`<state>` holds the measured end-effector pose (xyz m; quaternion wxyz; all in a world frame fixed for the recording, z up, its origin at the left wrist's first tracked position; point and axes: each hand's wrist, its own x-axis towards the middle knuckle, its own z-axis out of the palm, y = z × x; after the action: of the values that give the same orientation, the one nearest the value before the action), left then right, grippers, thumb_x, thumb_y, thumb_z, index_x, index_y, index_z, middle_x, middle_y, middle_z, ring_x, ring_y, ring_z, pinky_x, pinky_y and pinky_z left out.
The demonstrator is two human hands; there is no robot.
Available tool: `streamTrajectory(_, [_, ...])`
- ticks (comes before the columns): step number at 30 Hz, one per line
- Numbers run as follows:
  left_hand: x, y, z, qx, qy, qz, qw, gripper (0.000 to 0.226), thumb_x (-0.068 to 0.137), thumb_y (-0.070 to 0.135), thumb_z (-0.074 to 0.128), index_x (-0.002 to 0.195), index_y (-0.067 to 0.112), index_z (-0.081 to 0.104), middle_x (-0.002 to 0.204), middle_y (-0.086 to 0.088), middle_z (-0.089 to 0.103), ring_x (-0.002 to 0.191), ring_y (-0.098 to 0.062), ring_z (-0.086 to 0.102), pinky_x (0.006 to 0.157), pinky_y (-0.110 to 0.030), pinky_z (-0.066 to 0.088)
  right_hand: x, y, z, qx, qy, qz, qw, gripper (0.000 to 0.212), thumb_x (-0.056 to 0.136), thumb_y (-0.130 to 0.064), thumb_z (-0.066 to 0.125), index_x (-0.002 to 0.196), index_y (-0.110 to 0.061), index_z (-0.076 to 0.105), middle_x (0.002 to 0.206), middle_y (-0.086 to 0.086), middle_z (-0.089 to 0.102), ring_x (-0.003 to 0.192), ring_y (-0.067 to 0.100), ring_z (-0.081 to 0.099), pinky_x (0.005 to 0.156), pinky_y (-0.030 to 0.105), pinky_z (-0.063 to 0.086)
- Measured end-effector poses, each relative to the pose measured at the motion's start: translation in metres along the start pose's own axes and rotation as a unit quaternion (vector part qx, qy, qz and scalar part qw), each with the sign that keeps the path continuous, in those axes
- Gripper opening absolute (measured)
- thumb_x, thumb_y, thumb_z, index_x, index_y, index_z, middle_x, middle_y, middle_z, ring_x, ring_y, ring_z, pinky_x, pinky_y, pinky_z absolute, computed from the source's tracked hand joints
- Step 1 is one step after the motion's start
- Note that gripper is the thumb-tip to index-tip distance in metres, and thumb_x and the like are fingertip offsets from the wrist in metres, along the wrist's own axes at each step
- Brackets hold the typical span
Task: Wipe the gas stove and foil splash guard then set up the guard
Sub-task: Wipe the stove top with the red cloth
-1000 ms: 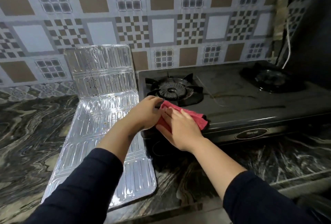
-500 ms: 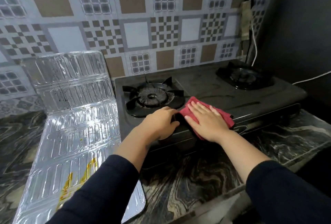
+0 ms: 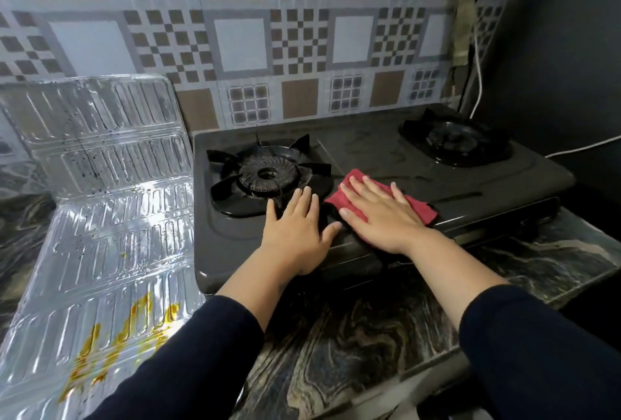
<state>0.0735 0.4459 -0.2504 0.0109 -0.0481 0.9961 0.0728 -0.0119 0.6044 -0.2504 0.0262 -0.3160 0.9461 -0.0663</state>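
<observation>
A black two-burner gas stove [image 3: 386, 157] stands on the marbled counter. My right hand [image 3: 379, 214] lies flat on a red cloth [image 3: 418, 208], pressing it onto the stove top between the burners near the front edge. Just left of it, my left hand [image 3: 297, 235] rests flat with spread fingers on the stove, beside the left burner [image 3: 265, 174]. The foil splash guard [image 3: 97, 204] lies unfolded left of the stove, its far panel leaning on the tiled wall, with dark specks and yellow-orange stains near its front.
The right burner [image 3: 453, 140] sits at the stove's far right. A white cable [image 3: 479, 83] hangs down the wall behind it and another runs along the dark right wall. The marbled counter [image 3: 353, 335] reaches its front edge just below my forearms.
My right hand has slid the red cloth from the stove's front left corner rightward to the middle. My left hand went from curled at the front edge to flat on the stove top.
</observation>
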Motion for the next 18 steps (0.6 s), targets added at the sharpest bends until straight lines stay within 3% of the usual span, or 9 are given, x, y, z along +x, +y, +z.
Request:
streamTrajectory(4, [-0.001, 0.007, 0.011, -0.004, 0.019, -0.029, 0.999, 0.081, 0.09, 0.067, 0.011, 0.152, 0.016, -0.002, 0.16, 0.001, -0.012, 0.146, -0.012, -0.016, 0.116, -0.053, -0.01, 0.028, 0.015, -0.002, -0.006, -0.025, -0.005, 1.0, 0.061, 0.096, -0.056, 0.015, 0.15, -0.035, -0.001, 0.159, -0.013, -0.008, 0.145, 0.006, -0.012, 0.117, 0.049, -0.008])
streamTrajectory(10, [-0.004, 0.011, 0.015, 0.0, 0.075, -0.052, 0.996, 0.077, 0.09, 0.065, 0.007, 0.152, 0.02, 0.0, 0.16, 0.006, -0.009, 0.145, -0.008, -0.016, 0.117, -0.047, -0.01, 0.073, 0.027, -0.01, -0.01, -0.038, -0.055, 0.998, 0.055, 0.099, -0.045, 0.014, 0.151, -0.033, -0.001, 0.159, -0.013, -0.009, 0.146, 0.006, -0.011, 0.117, 0.052, -0.005])
streamTrajectory(18, [-0.001, 0.013, 0.017, 0.017, 0.089, -0.068, 0.994, 0.087, 0.08, 0.069, -0.004, 0.152, 0.021, 0.004, 0.16, 0.009, -0.005, 0.145, -0.005, -0.012, 0.118, -0.044, -0.006, 0.11, 0.03, -0.016, 0.007, -0.05, -0.09, 0.995, 0.054, 0.099, -0.031, 0.016, 0.151, -0.03, 0.002, 0.16, -0.013, -0.005, 0.146, 0.006, -0.007, 0.117, 0.051, -0.006])
